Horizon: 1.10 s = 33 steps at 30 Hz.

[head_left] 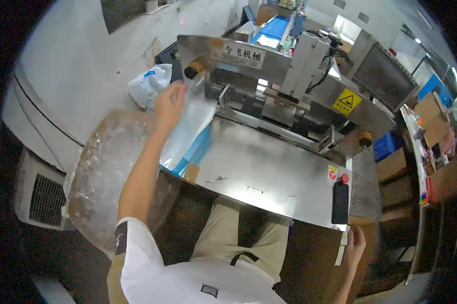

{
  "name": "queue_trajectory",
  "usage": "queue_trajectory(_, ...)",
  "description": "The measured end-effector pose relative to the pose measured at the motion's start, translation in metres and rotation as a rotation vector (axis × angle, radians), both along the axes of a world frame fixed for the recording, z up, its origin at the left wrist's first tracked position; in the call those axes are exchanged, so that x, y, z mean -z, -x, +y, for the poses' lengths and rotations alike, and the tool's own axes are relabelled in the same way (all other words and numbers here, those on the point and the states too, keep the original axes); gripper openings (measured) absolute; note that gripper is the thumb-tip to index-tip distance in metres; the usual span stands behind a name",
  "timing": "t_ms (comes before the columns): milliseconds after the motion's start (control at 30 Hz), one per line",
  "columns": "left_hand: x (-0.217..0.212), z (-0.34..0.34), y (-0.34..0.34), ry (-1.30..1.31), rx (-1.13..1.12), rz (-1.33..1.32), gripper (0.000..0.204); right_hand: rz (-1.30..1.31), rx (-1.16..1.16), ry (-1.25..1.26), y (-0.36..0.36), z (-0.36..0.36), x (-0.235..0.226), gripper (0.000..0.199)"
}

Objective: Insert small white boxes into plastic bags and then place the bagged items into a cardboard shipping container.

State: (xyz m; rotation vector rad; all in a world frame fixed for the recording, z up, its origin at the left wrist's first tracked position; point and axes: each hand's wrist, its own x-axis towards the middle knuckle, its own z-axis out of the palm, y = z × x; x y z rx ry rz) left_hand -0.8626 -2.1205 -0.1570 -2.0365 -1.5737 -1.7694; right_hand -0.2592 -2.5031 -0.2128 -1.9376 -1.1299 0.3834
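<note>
My left hand (170,104) reaches forward over the left end of the machine's metal table (259,162). Its fingers are closed on the upper edge of a clear plastic bag (194,93), which is blurred. Below it, a stack of clear bags (190,131) lies on a blue holder (195,149) at the table's left edge. My right hand (356,247) is low at the right, beyond the table's front corner, with its fingers curled. White strips (340,253) lie right beside its fingertips; what the fingers hold, if anything, is not clear.
Across the back of the table stands a steel machine frame (269,66) with a central press head (279,109). A black control box (340,202) and red button (344,178) sit at the right. Left are a large plastic-wrapped bundle (107,177) and a white bag (151,83).
</note>
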Motion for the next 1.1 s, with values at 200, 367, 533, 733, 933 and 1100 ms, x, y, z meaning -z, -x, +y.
queue_trajectory(200,-0.039,-0.152,-0.140,0.041,0.625,0.543,0.019,-0.340,-0.521,-0.423,0.212,0.108,-0.096,0.058)
queue_trajectory(367,-0.053,-0.220,-0.169,0.534,0.836,0.004,0.025,0.115,-0.794,-0.162,0.227,0.127,-0.085,0.012)
queue_trajectory(533,-0.028,-0.244,-0.150,1.066,0.864,-0.279,0.023,-0.253,-0.684,-0.350,0.219,0.112,-0.095,0.006)
queue_trajectory(733,0.033,-0.247,-0.153,1.197,0.759,-0.293,0.025,-0.367,-0.853,-0.540,0.221,0.101,-0.072,0.022)
queue_trajectory(933,0.047,-0.247,-0.158,1.403,0.836,-0.305,0.029,-0.341,-0.684,-0.614,0.217,0.091,-0.068,0.022)
queue_trajectory(1100,0.028,-0.263,-0.174,0.417,0.530,0.033,0.028,-0.435,-0.842,-0.479,0.205,0.092,-0.051,0.020)
